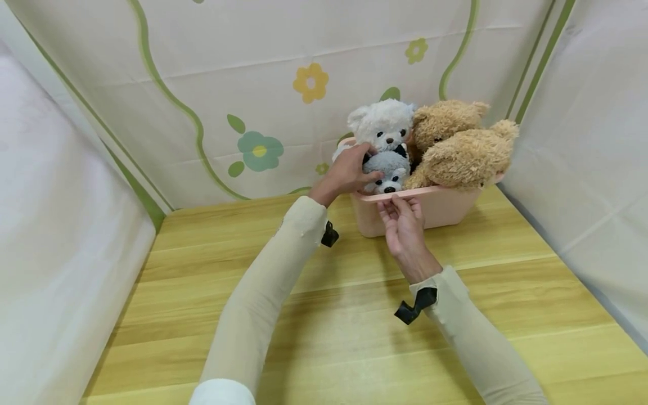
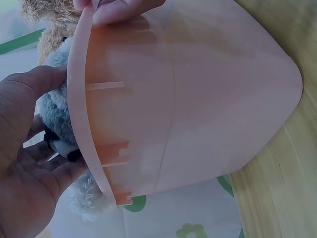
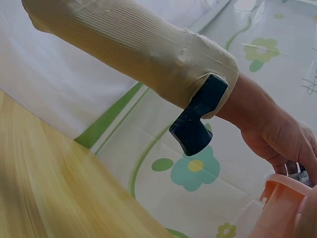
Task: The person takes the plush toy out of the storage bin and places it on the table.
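A pink plastic bin (image 1: 445, 207) stands at the back right of the table, packed with plush toys. My left hand (image 1: 346, 170) reaches over its left end and grips a small grey plush animal (image 1: 386, 164) with black ears and a white muzzle; in the left wrist view, thumb and fingers lie on either side of the grey plush (image 2: 57, 111). My right hand (image 1: 406, 232) pinches the bin's front rim, palm turned up. Behind the grey toy sits a white plush bear (image 1: 382, 121). Two tan plush bears (image 1: 463, 157) fill the right side. The toys' lower parts are hidden inside the bin.
The wood-grain table (image 1: 212, 298) runs up to a flower-printed cloth (image 1: 202, 45) at the back. White cloth walls (image 1: 66, 214) hang at the left and right. A black wrist mount (image 1: 417, 306) is on each sleeve.
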Demonstrator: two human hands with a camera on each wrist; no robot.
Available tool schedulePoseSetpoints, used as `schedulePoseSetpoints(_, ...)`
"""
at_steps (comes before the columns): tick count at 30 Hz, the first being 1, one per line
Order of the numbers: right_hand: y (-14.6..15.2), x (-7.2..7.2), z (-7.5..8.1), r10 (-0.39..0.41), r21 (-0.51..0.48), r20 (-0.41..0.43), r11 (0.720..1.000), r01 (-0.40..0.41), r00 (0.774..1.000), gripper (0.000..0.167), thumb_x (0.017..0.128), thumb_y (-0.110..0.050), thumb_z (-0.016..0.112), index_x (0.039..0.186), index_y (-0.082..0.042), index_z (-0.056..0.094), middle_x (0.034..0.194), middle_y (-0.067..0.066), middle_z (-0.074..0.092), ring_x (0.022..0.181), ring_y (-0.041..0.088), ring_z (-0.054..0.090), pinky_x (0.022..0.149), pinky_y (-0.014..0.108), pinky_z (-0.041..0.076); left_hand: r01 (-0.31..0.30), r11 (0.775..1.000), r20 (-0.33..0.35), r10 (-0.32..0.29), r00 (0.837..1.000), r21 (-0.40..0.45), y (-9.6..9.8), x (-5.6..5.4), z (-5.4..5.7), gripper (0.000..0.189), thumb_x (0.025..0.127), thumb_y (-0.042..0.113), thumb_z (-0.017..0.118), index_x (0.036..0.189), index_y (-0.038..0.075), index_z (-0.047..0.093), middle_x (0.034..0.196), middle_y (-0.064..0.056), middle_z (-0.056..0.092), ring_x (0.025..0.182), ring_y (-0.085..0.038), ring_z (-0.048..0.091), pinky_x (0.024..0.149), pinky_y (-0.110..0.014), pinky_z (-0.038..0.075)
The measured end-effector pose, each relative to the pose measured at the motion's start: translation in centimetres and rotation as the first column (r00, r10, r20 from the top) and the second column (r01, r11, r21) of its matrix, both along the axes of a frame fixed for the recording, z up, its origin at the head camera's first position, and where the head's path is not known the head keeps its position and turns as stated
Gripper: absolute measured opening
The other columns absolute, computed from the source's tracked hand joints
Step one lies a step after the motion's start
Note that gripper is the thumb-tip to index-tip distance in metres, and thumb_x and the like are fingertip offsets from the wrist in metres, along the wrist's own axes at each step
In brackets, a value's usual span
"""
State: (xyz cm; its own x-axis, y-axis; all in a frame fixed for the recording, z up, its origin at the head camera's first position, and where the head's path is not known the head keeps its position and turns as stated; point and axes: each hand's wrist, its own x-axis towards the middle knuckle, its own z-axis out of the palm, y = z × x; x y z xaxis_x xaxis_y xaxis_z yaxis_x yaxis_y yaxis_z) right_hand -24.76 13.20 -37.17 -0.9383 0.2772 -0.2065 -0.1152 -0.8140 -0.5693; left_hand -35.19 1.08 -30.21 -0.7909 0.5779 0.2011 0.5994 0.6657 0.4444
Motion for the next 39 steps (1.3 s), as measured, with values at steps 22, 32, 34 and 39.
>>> schedulePoseSetpoints(22, 0.53, -0.03, 0.37, 0.064, 0.020, 0.022, 0.998, -0.064, 0.998, 0.010, 0.103, -0.008, 0.047, 0.093, -0.011, 0.046, 0.093, 0.004, 0.050, 0.089, 0.017, 0.051, 0.090, 0.029, 0.050, 0.021, 1.000, -0.003, -0.021, 1.000, 0.015, 0.14, -0.47, -0.07, 0.050, 0.090, 0.036, 0.070, 0.129, 0.009, 0.053, 0.128, -0.008, 0.061, 0.117, -0.022, 0.059, 0.100, -0.036, 0.047)
schedulePoseSetpoints(32, 0.53, 0.08, 0.17, 0.071, 0.030, 0.021, 0.997, -0.072, 0.997, 0.010, 0.103, -0.007, 0.046, 0.094, -0.011, 0.046, 0.092, 0.004, 0.051, 0.089, 0.016, 0.051, 0.089, 0.026, 0.051, 0.031, 0.999, -0.003, -0.031, 1.000, 0.029, 0.05, -0.38, -0.17, 0.050, 0.090, 0.035, 0.071, 0.128, 0.008, 0.054, 0.124, -0.008, 0.062, 0.112, -0.022, 0.061, 0.097, -0.035, 0.048)
schedulePoseSetpoints(34, 0.53, 0.11, 0.19, 0.072, 0.031, 0.019, 0.997, -0.072, 0.997, 0.010, 0.103, -0.007, 0.047, 0.094, -0.012, 0.046, 0.092, 0.003, 0.051, 0.089, 0.016, 0.052, 0.089, 0.026, 0.051, 0.031, 0.999, -0.005, -0.031, 1.000, 0.032, 0.04, -0.39, -0.18, 0.050, 0.090, 0.035, 0.071, 0.128, 0.008, 0.054, 0.124, -0.009, 0.062, 0.112, -0.022, 0.061, 0.097, -0.035, 0.048)
schedulePoseSetpoints(39, 0.52, 0.11, 0.16, 0.076, 0.032, 0.015, 0.997, -0.076, 0.997, 0.010, 0.103, -0.007, 0.047, 0.094, -0.012, 0.046, 0.090, 0.003, 0.052, 0.087, 0.015, 0.052, 0.089, 0.026, 0.051, 0.026, 0.999, -0.009, -0.025, 1.000, 0.034, 0.00, -0.47, -0.33, 0.049, 0.089, 0.034, 0.072, 0.127, 0.008, 0.054, 0.123, -0.008, 0.063, 0.111, -0.022, 0.061, 0.096, -0.035, 0.048)
